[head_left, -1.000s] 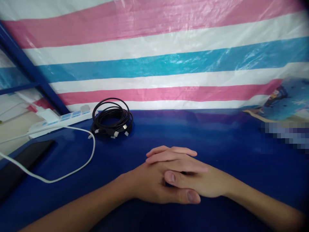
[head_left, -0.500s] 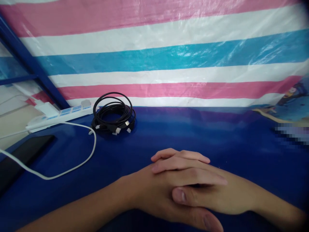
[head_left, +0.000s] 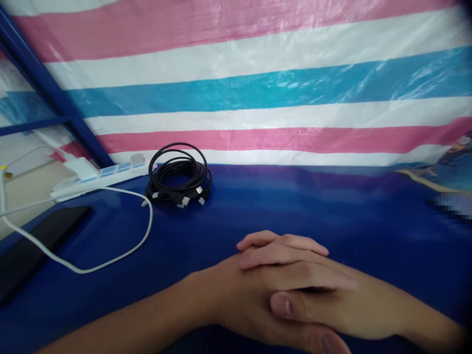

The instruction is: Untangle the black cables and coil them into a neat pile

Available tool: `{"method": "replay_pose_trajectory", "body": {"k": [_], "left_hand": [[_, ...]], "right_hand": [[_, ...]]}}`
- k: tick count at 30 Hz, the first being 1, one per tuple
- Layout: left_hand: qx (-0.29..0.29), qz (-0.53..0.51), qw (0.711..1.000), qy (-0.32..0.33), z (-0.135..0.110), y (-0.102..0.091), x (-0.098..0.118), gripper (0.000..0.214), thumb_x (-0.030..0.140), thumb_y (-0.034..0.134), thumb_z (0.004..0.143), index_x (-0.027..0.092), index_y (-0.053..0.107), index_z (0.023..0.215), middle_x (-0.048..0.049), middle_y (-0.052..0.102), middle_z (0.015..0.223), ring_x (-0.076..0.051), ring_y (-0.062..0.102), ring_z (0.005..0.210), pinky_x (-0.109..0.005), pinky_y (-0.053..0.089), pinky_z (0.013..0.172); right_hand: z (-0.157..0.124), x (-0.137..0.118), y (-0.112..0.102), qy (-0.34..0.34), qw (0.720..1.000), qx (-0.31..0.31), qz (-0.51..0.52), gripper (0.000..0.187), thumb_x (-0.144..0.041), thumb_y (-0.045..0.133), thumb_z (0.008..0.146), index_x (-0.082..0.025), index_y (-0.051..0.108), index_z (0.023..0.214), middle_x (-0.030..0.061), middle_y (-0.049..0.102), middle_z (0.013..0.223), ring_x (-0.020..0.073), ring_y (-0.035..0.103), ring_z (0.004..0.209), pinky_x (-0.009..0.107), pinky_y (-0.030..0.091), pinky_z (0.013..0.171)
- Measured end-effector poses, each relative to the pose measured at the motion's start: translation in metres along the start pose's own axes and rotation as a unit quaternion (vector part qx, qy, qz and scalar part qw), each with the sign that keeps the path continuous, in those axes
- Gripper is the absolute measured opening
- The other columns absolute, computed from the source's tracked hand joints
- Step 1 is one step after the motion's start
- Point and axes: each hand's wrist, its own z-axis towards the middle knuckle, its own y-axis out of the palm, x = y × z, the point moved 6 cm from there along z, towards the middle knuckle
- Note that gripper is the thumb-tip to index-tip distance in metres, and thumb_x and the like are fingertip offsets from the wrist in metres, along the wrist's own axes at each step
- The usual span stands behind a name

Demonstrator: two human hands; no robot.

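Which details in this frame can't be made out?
Head view:
- right hand: palm and fingers covered by the left hand lying over it.
- black phone: cut off by the left edge.
- Patch at right: pixelated.
- black cable coil: connector types too small.

Blue table [head_left: 332, 211], black cable coil [head_left: 179, 177], pink-white-blue striped tarp [head_left: 258, 88]

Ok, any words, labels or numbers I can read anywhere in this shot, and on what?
None can be read.
power strip: blue markings, too small to read.
pixelated patch at right edge: blurred out.
black cables, dark slab, striped tarp: no text visible.
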Motion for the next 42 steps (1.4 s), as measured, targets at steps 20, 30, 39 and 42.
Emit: {"method": "replay_pose_trajectory", "body": {"k": [20, 30, 39, 42], "left_hand": [[0.269, 0.322, 0.908, -0.011, -0.016, -0.034, -0.013, 0.013, 0.017, 0.053, 0.087, 0.017, 0.063, 0.079, -0.0007, 0.068, 0.078, -0.014, 0.057, 0.074, -0.030, 0.047, 0.069], [0.256, 0.399, 0.880, 0.023, -0.015, -0.027, -0.005, 0.015, 0.019, 0.056, 0.085, 0.015, 0.065, 0.073, -0.0016, 0.066, 0.075, -0.017, 0.057, 0.076, -0.033, 0.047, 0.070], [0.245, 0.453, 0.856, 0.039, -0.011, -0.019, 0.001, 0.016, 0.014, 0.055, 0.082, 0.014, 0.064, 0.068, -0.0022, 0.064, 0.069, -0.019, 0.057, 0.072, -0.034, 0.048, 0.068], [0.244, 0.457, 0.854, 0.053, -0.011, -0.017, 0.003, 0.019, 0.013, 0.054, 0.081, 0.014, 0.062, 0.065, -0.0026, 0.063, 0.066, -0.018, 0.057, 0.069, -0.033, 0.048, 0.066]], "right_hand": [[0.001, 0.015, -0.035, 0.000, 0.943, 0.292, 0.160, 0.021, -0.019, 0.060, 0.080, -0.026, 0.062, 0.099, -0.0011, 0.065, 0.086, 0.0101, 0.063, 0.067, 0.021, 0.054, 0.059], [0.005, 0.015, -0.030, 0.038, 0.948, 0.296, 0.108, 0.024, -0.015, 0.052, 0.076, -0.025, 0.059, 0.097, -0.0005, 0.063, 0.094, 0.0117, 0.060, 0.071, 0.023, 0.051, 0.061], [0.004, 0.009, -0.013, 0.053, 0.951, 0.298, 0.058, 0.023, -0.013, 0.039, 0.085, -0.023, 0.056, 0.097, -0.0004, 0.063, 0.098, 0.0107, 0.058, 0.089, 0.019, 0.048, 0.078], [0.004, 0.007, -0.008, 0.046, 0.954, 0.290, 0.059, 0.022, -0.016, 0.038, 0.088, -0.024, 0.055, 0.100, -0.0006, 0.064, 0.100, 0.0102, 0.059, 0.088, 0.018, 0.049, 0.077]]}}
